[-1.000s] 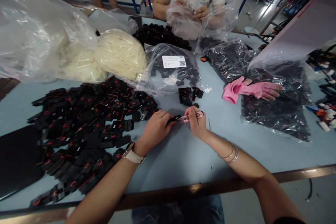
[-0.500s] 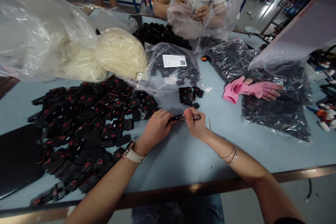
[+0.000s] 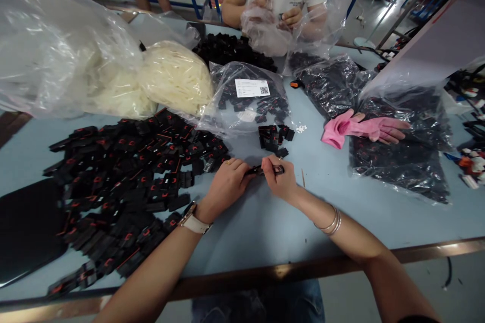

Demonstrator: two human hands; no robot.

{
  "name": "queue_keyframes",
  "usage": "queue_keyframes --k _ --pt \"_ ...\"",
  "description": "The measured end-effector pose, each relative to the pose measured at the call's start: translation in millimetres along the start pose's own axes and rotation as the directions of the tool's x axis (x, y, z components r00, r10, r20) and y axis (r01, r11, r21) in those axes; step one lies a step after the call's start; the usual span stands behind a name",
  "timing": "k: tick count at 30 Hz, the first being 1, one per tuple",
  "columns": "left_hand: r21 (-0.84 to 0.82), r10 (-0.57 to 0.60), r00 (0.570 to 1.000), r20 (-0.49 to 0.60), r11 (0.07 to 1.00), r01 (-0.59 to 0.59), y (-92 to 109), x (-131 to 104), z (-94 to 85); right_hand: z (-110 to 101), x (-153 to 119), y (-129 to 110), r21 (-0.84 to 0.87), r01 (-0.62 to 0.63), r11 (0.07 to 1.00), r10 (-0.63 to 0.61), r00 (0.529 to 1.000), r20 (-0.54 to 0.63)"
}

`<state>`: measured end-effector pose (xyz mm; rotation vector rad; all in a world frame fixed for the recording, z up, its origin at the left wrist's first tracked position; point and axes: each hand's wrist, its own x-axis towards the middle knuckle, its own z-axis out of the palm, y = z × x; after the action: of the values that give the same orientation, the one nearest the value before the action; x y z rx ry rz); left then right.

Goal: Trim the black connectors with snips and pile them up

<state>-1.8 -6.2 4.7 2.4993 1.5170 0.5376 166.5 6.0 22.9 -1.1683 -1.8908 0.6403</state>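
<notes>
Near the middle of the blue-grey table [image 3: 265, 232], my left hand [image 3: 228, 181] is closed around a small black part [image 3: 253, 170]. My right hand [image 3: 279, 177] grips a dark tool with a looped end [image 3: 279, 169], whose other end meets the black part. Only a narrow gap separates the two hands. To the left spreads a large pile of black connector pieces [image 3: 140, 156] with red-orange marks. Just beyond my hands sits a small group of black pieces [image 3: 271, 136], beside some tiny white bits [image 3: 301, 129].
Clear bags with cream-coloured parts [image 3: 176, 75] stand at the back left. A labelled bag [image 3: 252, 88] lies behind my hands. Pink gloves [image 3: 341, 128] rest by bags of black parts [image 3: 397, 171] on the right. A black tray [image 3: 30, 227] is at far left; a person [image 3: 276, 5] sits opposite.
My right hand and the looped tool have shifted slightly left, closer to my left hand. The person opposite has moved their hands a little.
</notes>
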Motion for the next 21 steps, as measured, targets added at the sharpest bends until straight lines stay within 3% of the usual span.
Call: queue_keyframes --k 9,15,21 --pt "0.007 0.015 1.0 -0.012 1.0 -0.015 -1.3 -0.7 1.1 3.3 0.2 -1.2 -0.097 0.058 0.994 -0.054 0.998 0.042" --pt "-0.006 0.008 1.0 -0.028 1.0 -0.008 0.5 -0.1 -0.7 2.2 -5.5 6.6 0.057 -0.018 0.998 0.024 0.994 -0.103" --pt "-0.04 -0.003 0.999 -0.038 0.999 0.002 1.1 0.4 -0.9 0.4 -5.5 6.5 0.081 -0.053 0.995 0.059 0.995 -0.077"
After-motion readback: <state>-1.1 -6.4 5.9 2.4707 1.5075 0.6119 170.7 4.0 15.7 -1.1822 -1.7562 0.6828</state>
